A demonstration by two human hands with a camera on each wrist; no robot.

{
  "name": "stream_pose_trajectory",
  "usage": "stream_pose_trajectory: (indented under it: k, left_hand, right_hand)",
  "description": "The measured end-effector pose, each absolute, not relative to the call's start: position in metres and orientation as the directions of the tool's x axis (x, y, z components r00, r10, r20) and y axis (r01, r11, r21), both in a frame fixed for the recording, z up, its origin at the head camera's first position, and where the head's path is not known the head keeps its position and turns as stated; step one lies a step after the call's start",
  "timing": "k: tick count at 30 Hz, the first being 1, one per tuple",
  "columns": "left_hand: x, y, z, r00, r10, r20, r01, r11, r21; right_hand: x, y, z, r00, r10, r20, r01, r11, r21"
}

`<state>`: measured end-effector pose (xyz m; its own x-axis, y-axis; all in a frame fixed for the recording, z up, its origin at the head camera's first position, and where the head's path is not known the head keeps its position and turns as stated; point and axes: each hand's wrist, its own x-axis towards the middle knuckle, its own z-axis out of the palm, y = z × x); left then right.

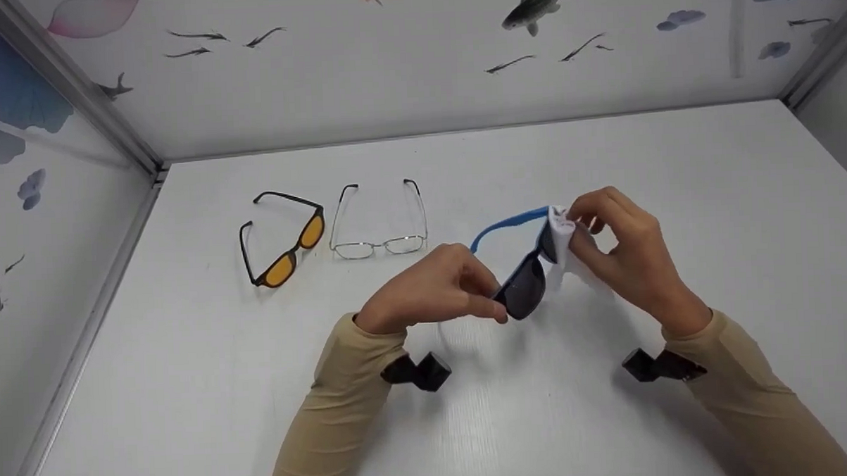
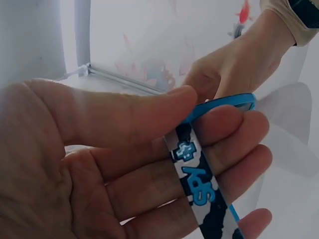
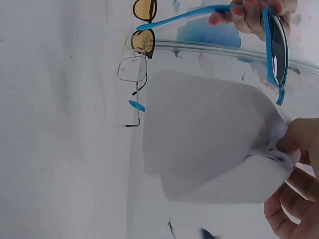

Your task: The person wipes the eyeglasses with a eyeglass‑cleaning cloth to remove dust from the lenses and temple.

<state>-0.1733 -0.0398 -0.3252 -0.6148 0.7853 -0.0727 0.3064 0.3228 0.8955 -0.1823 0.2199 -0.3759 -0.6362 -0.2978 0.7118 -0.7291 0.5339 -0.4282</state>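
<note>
Blue-and-black sunglasses (image 1: 525, 291) with dark lenses are held above the white table, tilted. My left hand (image 1: 432, 287) grips them near one hinge, thumb against the frame. In the left wrist view, a temple arm (image 2: 197, 181) with a black, white and blue pattern lies across that hand's fingers. A white cloth (image 3: 209, 134) hangs from my right hand (image 1: 628, 252), which pinches it between thumb and fingers. In the head view the cloth covers the far end of the sunglasses; part of the far lens is hidden behind it.
Black-framed glasses with orange lenses (image 1: 281, 270) rest unfolded on the table (image 1: 210, 372) at the left. Beside them lie thin metal-framed glasses (image 1: 404, 246) with clear lenses, arms pointing back. Printed white panels (image 1: 403, 69) enclose the table at the back and sides.
</note>
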Motion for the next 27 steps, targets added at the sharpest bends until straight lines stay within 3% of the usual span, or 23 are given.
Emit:
stream_pose_trajectory:
  k: [6, 13, 16, 23, 27]
  left_hand:
    - [-0.171, -0.032, -0.329, -0.572, 0.818, -0.060, 0.340, 0.302, 0.891]
    - [-0.174, -0.037, -0.329, -0.657, 0.751, -0.060, 0.302, 0.336, 0.892]
    - [-0.175, -0.042, -0.326, -0.691, 0.719, -0.076, 0.267, 0.352, 0.897]
    - [-0.176, -0.051, -0.322, -0.726, 0.686, -0.051, 0.211, 0.293, 0.933]
    - [-0.176, -0.054, -0.320, -0.756, 0.653, -0.039, 0.203, 0.290, 0.935]
  right_hand:
    - [-0.184, 0.220, -0.376, -0.669, -0.231, 0.706, -0.685, 0.560, -0.466]
    - [-0.176, 0.213, -0.373, -0.587, -0.417, 0.694, -0.800, 0.430, -0.418]
    - [-0.178, 0.217, -0.373, -0.582, -0.455, 0.674, -0.807, 0.426, -0.409]
    - [-0.188, 0.227, -0.377, -0.664, -0.344, 0.663, -0.692, 0.619, -0.372]
    - [-0.184, 0.225, -0.373, -0.657, -0.285, 0.698, -0.683, 0.618, -0.390]
